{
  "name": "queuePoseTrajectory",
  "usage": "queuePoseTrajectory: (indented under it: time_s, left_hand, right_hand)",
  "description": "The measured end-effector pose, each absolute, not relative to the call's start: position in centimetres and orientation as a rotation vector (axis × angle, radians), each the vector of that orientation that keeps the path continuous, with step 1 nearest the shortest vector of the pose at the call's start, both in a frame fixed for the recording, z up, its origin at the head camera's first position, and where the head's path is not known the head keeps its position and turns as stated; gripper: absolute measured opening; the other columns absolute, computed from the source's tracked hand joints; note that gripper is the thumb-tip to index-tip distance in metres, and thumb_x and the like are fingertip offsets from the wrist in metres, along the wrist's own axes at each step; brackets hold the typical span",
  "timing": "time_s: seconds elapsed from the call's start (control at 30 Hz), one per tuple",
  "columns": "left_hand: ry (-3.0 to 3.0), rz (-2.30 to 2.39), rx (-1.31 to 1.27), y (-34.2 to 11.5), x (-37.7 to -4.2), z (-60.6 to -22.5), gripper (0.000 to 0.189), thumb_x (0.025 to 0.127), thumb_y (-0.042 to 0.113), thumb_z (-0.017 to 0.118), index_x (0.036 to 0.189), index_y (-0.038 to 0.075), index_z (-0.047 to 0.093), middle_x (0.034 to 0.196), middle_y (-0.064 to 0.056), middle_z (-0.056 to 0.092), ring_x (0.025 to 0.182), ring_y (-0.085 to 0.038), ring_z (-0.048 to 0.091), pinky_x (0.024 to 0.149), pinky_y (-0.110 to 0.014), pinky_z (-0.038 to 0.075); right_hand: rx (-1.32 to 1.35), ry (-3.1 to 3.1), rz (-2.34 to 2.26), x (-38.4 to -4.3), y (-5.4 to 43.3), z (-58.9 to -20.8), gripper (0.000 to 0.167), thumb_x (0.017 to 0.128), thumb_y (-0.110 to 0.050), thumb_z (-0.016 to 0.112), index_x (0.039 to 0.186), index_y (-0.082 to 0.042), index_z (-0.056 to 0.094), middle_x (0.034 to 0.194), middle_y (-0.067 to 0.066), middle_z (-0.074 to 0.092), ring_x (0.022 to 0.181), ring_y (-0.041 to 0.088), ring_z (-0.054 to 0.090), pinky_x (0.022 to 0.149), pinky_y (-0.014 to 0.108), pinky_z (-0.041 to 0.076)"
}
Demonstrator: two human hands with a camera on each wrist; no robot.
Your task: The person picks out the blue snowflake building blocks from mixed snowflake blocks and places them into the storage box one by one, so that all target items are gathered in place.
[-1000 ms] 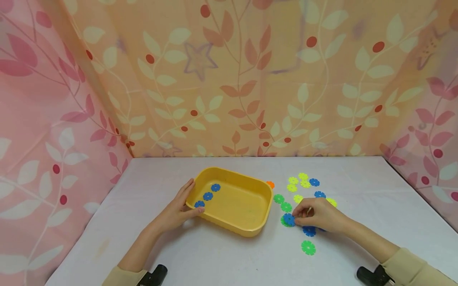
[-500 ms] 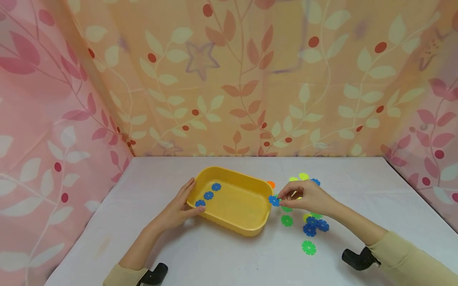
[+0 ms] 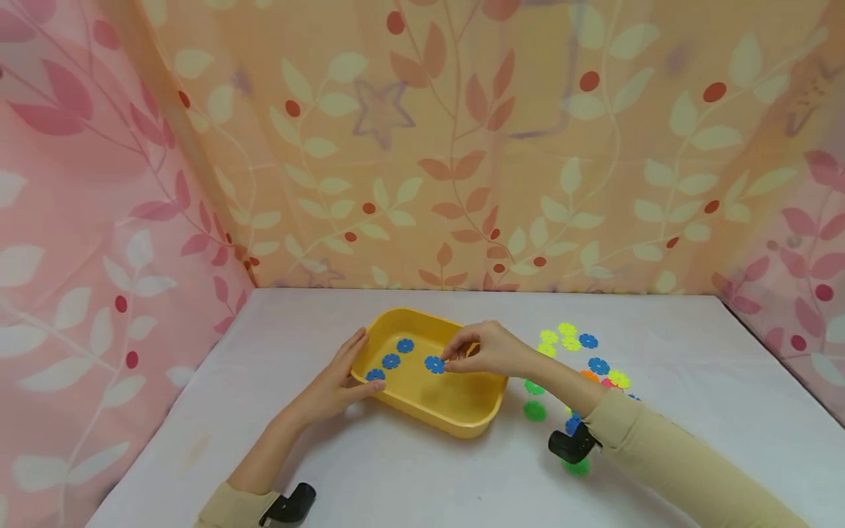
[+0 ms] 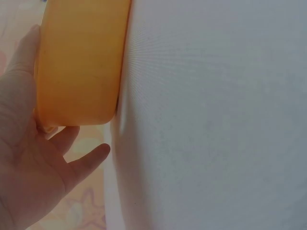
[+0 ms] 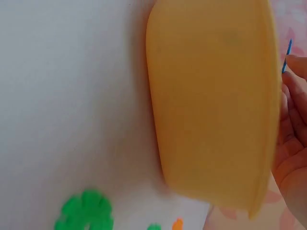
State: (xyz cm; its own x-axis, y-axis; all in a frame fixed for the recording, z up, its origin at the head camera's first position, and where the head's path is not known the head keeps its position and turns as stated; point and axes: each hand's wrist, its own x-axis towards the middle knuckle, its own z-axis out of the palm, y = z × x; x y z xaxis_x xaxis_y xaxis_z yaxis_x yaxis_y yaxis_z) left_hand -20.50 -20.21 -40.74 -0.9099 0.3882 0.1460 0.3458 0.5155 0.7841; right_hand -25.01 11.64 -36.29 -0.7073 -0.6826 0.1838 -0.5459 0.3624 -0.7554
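Observation:
My right hand [image 3: 494,350] pinches a blue flower-shaped disc [image 3: 434,364] between thumb and fingertips, held over the yellow plastic tray [image 3: 462,424]. In the right wrist view the blue disc [image 5: 287,56] shows edge-on beyond the tray's rim. Inside the tray, near its left end, three more blue discs [image 3: 392,361] lie in a slanting row. My left hand [image 3: 333,385] holds the tray's left corner, thumb at the near rim and fingers along the outer side. From the left wrist, the left hand [image 4: 36,163] spans the corner of the tray [image 4: 81,62], two fingertips standing off below it.
Right of the tray, flower discs lie scattered on the white cloth: yellow [image 3: 568,330], blue [image 3: 598,365], orange [image 3: 590,376], green [image 3: 535,411] and pink. The right forearm and its black wrist camera [image 3: 573,444] partly cover them. Patterned curtains [image 3: 449,147] surround the table.
My right hand has lifted a blue disc from the scattered group and carried it left, across the tray's right rim, to above its middle. The left hand keeps its place at the tray.

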Motion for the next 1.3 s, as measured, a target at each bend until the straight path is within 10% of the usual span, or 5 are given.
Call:
queuePoseTrajectory:
  time_s: [1.3]
  left_hand:
    - [2.722,1.275,0.578,-20.3,-20.5,-40.6,0.097,0.087,0.048,0.071,0.157,0.012,0.015,0.163,-0.001,0.004,0.148,-0.027,0.010,0.111,-0.050,0.030]
  right_hand:
    - [-1.276,2.445,-0.800,-27.2,4.0,-39.8,0.008,0.085,-0.017,0.077,0.091,-0.012,0.074,0.077,-0.013,0.063,0.071,0.004,0.056,0.067,0.017,0.050]
